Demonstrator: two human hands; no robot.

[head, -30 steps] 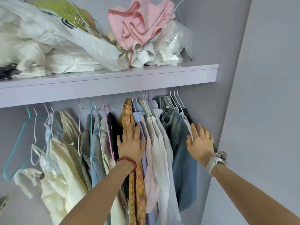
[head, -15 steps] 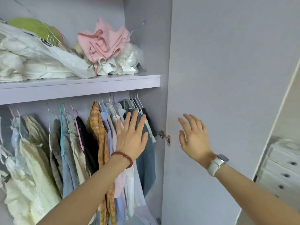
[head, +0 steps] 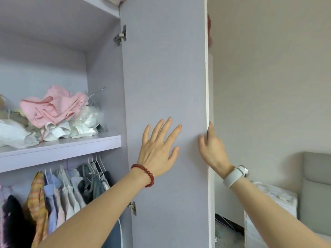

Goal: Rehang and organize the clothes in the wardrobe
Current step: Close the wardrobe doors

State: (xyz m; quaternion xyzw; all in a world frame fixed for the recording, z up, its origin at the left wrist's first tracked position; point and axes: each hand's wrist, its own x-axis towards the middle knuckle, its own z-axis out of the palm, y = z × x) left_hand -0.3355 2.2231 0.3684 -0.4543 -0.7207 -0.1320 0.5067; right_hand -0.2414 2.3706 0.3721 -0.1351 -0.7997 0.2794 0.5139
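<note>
The lilac wardrobe door point(head: 166, 72) stands open, its inner face toward me. My left hand point(head: 158, 149), with a red bead bracelet, lies flat on that face, fingers spread. My right hand point(head: 212, 149), with a white watch, curls its fingers around the door's free edge. Hanging clothes point(head: 60, 192) on white hangers fill the rail at lower left: a plaid shirt, pale shirts, grey and denim pieces. A pink garment point(head: 53, 108) tops a pile on the shelf point(head: 59, 149).
White and clear plastic bags point(head: 86, 122) sit beside the pink garment. Door hinges point(head: 120, 35) show at top and bottom. To the right are a beige wall, a grey headboard point(head: 317, 185) and a white bundle point(head: 272, 199) on the bed.
Both hands left the hanging clothes and moved right onto the door. My view swung right and up; my right hand now grips the door's edge.
</note>
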